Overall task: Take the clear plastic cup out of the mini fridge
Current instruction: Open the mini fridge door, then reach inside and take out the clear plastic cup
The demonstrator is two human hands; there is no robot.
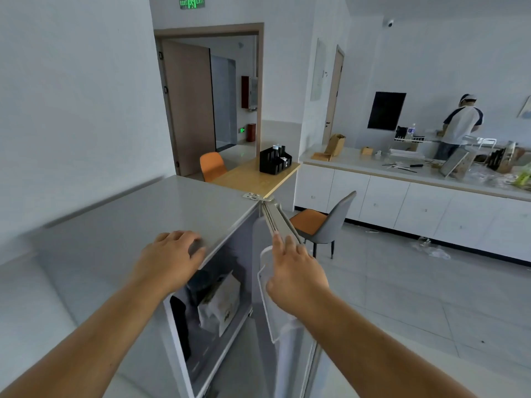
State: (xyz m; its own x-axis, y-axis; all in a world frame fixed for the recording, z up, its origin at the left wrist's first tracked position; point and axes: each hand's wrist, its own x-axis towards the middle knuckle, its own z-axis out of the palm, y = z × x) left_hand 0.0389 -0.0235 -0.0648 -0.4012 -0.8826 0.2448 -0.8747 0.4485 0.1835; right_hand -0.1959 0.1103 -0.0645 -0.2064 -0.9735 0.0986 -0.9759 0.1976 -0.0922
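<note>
Fridge [120, 225] first: the mini fridge stands open, its door [283, 222] swung out to the right. The left hand [169, 257] rests flat on the front edge of the top, grip empty. The right hand [296, 274] lies with fingers spread against the door's inner side, grip open, holding nothing. Below and between the two grips, the cavity shows a white paper bag [221, 303] and something dark behind it. The clear plastic cup cannot be made out; it likely sits below the left grip, screened by the bag. A clear door shelf [270, 311] sits just under the right grip.

Paper bag [219, 304] inside mini fridge [149, 214], open door [283, 225] to its right.
</note>
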